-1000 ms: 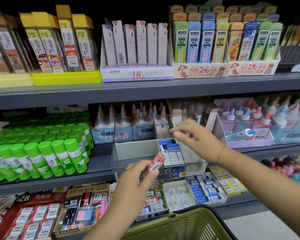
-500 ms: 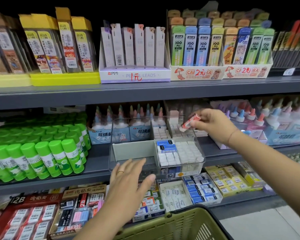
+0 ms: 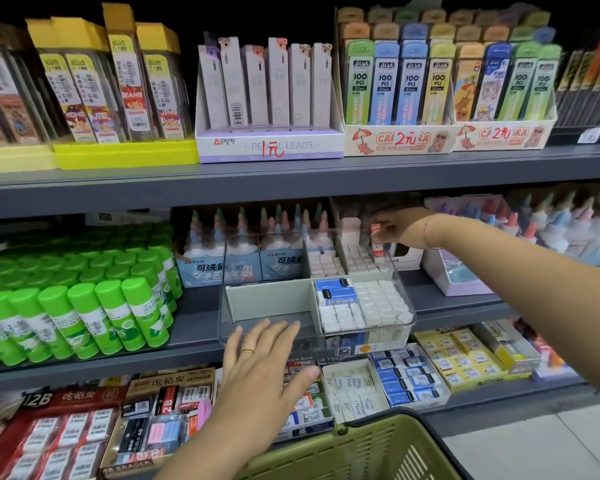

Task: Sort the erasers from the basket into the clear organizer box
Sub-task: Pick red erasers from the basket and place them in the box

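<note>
The clear organizer box [image 3: 267, 336] sits on the middle shelf, with white and blue-sleeved erasers filling its right and back compartments and its front left compartment bare. My right hand [image 3: 400, 228] is over the box's back right corner and pinches a red-and-white eraser [image 3: 375, 230], held upright. My left hand [image 3: 262, 368] hovers in front of the box with fingers spread and holds nothing. The green basket [image 3: 361, 452] is at the bottom edge, below my left forearm; its contents are hidden.
Green glue sticks [image 3: 73, 299] stand left of the box and glue bottles [image 3: 243, 244] behind it. Boxed erasers [image 3: 406, 375] fill the lower shelf. The upper shelf [image 3: 291, 178] overhangs with pencil lead packs.
The red-and-white eraser passed from my left hand to my right hand, which carried it back and right to the box's far corner. My left hand opened and stayed low in front.
</note>
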### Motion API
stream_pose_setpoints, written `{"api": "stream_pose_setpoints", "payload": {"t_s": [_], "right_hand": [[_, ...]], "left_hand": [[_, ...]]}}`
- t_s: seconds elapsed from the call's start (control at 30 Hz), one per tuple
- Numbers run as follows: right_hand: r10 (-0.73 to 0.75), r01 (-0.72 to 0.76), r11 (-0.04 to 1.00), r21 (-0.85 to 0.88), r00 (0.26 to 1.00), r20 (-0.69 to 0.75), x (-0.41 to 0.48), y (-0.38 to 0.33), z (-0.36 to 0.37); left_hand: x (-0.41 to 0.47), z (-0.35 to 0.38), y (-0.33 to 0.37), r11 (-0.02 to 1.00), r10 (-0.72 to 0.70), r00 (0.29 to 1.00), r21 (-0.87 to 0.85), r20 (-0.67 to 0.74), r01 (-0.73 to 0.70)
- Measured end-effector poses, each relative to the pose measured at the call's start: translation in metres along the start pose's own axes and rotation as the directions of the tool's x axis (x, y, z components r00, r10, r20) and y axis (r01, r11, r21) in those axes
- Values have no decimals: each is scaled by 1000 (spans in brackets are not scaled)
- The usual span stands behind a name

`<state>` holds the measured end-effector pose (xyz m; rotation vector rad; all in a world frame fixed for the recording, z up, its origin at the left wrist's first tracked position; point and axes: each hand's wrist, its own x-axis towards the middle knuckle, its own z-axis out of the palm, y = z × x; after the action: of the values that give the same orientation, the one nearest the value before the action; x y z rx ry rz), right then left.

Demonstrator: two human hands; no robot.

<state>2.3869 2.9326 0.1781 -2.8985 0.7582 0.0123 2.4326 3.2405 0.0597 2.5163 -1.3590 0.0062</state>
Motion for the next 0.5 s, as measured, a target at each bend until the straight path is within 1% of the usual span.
{"api": "stream_pose_setpoints", "payload": {"t_s": [0.1,0.2,0.3,0.4,0.5], "right_hand": [[5,-5,1000,-7,999,-42,-3,-1,2],[58,-43,990,137,993,-105,-8,-2,1],[86,-29,961,275,977,-197,-15,-1,0],[39,59,918,392,970,-238,-22,-2,5],[-46,128,891,436,980,-193,-28,0,8]], "left_hand": [[1,1,0,1000,2,1000,-6,2,-2],[1,2,-1,1000,3,1000,-9,-2,-3],[2,3,-2,1000,5,1000,-4,-12,-5],[2,4,-3,1000,6,1000,-5,-17,-6],[3,4,-2,1000,7,1000,-6,-18,-7]]}}
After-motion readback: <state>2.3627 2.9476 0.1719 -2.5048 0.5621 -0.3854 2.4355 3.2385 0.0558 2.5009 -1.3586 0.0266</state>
